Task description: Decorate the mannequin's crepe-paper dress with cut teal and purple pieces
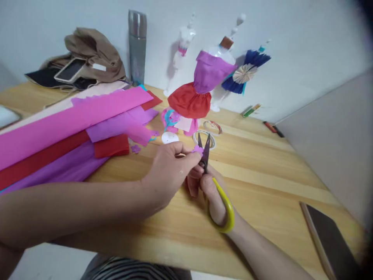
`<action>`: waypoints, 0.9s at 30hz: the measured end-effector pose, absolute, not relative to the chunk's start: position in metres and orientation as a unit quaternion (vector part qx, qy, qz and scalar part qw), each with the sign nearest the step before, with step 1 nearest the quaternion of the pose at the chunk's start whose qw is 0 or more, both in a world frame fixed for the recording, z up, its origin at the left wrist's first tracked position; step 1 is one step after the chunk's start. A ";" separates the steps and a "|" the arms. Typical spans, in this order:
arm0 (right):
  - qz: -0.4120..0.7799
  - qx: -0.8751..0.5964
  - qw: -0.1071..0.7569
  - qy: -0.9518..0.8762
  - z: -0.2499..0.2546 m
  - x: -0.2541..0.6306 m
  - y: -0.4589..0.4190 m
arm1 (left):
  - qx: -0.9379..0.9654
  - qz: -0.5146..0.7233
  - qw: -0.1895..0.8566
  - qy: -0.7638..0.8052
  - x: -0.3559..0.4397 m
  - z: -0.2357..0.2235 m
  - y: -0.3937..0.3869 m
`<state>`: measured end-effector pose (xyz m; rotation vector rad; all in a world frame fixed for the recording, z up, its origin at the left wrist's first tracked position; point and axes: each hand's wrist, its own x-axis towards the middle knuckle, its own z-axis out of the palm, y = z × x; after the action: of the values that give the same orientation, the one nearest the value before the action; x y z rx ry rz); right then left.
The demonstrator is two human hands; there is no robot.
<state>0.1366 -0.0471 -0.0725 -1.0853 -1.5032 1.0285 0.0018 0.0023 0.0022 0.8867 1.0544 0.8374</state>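
Between thumb and finger, my left hand [175,163] pinches a small purple paper flower [198,149]. My right hand [214,194] grips yellow-handled scissors [224,217], thumb through one loop. Their dark blades stand parted and point away from me, right beside the flower. Just past the blades lie rolls of tape [214,144] on the wooden table. Another little purple flower [135,149] rests to the left, near a folded red crepe paper piece [112,146]. Behind my hands stands a dress form [214,72] with a purple top and a red skirt.
Long pink crepe paper [72,114] and more sheets cover the table's left side. At the back are a grey flask [137,50], a brown bag [96,50] with a phone [70,70], and a blue paper figure [252,68]. A dark tablet-like object [329,237] lies at right.
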 end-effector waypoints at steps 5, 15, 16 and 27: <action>0.466 -0.427 0.492 -0.599 -0.079 0.139 -0.050 | 0.390 0.373 0.693 0.478 0.002 0.001 0.002; 0.466 -0.435 0.495 -0.590 -0.080 0.140 -0.049 | 0.365 0.376 0.709 0.472 0.002 0.000 0.005; 0.465 -0.436 0.495 -0.591 -0.080 0.139 -0.049 | 0.364 0.377 0.710 0.470 0.002 -0.001 0.005; 0.473 -0.445 0.493 -0.579 -0.073 0.136 -0.049 | 0.350 0.389 0.729 0.442 0.001 -0.004 0.004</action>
<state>0.1364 -0.0489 -0.0735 -1.0797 -1.4051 1.1468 0.0006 0.0041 -0.0037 0.7710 0.9730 0.8566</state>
